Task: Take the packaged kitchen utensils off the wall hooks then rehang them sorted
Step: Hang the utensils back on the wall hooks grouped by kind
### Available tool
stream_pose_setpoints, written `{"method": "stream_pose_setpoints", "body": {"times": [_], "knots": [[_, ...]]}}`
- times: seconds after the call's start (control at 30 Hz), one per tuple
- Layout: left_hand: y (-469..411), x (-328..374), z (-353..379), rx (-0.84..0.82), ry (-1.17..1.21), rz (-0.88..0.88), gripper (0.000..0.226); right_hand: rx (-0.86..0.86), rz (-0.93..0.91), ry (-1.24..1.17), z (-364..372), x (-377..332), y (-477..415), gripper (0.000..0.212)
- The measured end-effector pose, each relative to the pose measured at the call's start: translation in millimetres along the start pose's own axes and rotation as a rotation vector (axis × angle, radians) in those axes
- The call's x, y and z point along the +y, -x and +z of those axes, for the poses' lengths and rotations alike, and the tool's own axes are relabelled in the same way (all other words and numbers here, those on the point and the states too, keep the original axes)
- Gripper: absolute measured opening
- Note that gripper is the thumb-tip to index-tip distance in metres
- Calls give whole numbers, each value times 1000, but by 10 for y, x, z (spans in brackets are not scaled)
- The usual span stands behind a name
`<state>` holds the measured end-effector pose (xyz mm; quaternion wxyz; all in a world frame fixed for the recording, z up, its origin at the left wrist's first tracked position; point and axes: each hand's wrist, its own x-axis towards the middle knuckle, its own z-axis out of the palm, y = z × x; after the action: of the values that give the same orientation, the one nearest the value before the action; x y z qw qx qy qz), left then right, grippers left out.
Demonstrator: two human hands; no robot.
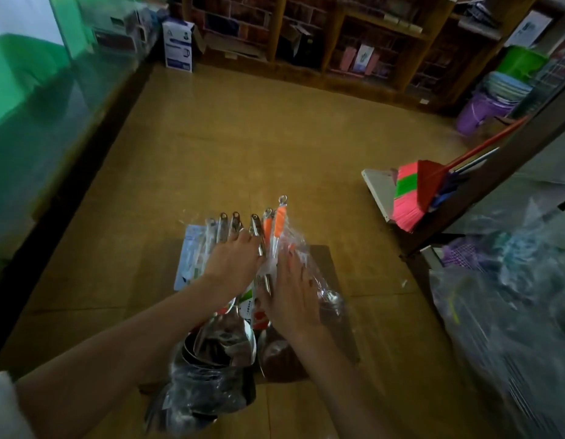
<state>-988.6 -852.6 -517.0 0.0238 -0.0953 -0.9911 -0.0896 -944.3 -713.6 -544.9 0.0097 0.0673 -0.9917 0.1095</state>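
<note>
A pile of packaged kitchen utensils [233, 337] in clear plastic lies on the tan floor in front of me, handles pointing away. Several have steel handles [235, 221] with hanging loops. Two have orange handles [279, 221]. A white-and-blue packaging card [190, 255] sticks out at the pile's left. My left hand [235, 259] lies palm down on the steel handles with its fingers spread. My right hand [290, 299] rests flat on the plastic wrap beside the orange-handled pieces. The wide bowl ends nearest me are a blurred heap of metal and film.
A pink-and-green broom [411, 191] with a red stick leans at the right against a dark shelf frame. Plastic-wrapped goods [509, 312] fill the right side. A glass counter [53, 122] runs along the left. Wooden shelves [354, 36] and a white box [178, 45] stand at the back.
</note>
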Motion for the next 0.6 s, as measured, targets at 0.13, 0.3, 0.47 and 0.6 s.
{"method": "stream_pose_setpoints", "body": {"times": [0.13, 0.3, 0.47, 0.6], "knots": [[-171, 46, 268, -68, 272, -194, 43, -81, 93, -81, 216, 27, 69, 70], [-333, 195, 305, -71, 416, -391, 37, -33, 163, -206, 230, -16, 34, 78], [-474, 196, 290, -141, 632, -514, 32, -9, 213, -231, 177, -37, 66, 73], [-477, 121, 280, -98, 865, -536, 43, 23, 217, -271, 130, -35, 48, 76]]}}
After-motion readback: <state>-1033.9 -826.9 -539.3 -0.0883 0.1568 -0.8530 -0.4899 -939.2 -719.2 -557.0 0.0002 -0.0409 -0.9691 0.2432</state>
